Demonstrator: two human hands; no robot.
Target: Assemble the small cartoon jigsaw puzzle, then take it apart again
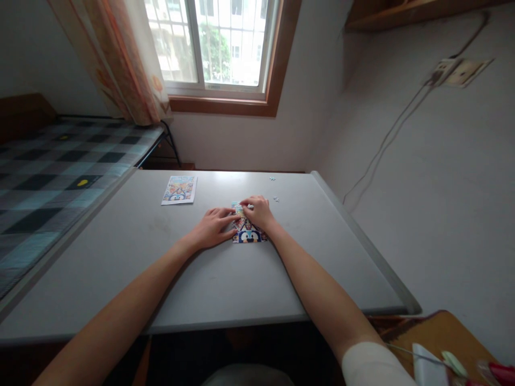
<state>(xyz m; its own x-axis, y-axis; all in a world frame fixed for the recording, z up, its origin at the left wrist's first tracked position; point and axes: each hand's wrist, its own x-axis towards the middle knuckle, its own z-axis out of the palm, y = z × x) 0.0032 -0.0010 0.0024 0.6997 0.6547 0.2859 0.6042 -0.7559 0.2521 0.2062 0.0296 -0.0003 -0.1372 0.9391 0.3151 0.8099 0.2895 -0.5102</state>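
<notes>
A colourful jigsaw puzzle (250, 236), with a blue dog face along its near edge, lies on the grey table (169, 300). My left hand (215, 226) rests flat at its left side, fingers spread and fingertips on the puzzle's edge. Over the upper right part is my right hand (258, 210), its fingers bent together at the puzzle's top; what they pinch, if anything, is too small to make out. Two loose pieces, one nearer (276, 199) and one farther (272, 178), sit beyond my right hand. A printed picture card (179, 190) lies at the back left.
Left of the table is a bed with a checked cover (76, 155). A wall with a socket (454, 72) and hanging cables stands on the right. At the lower right, a wooden stool (446, 332) bears small items. A window is behind the table.
</notes>
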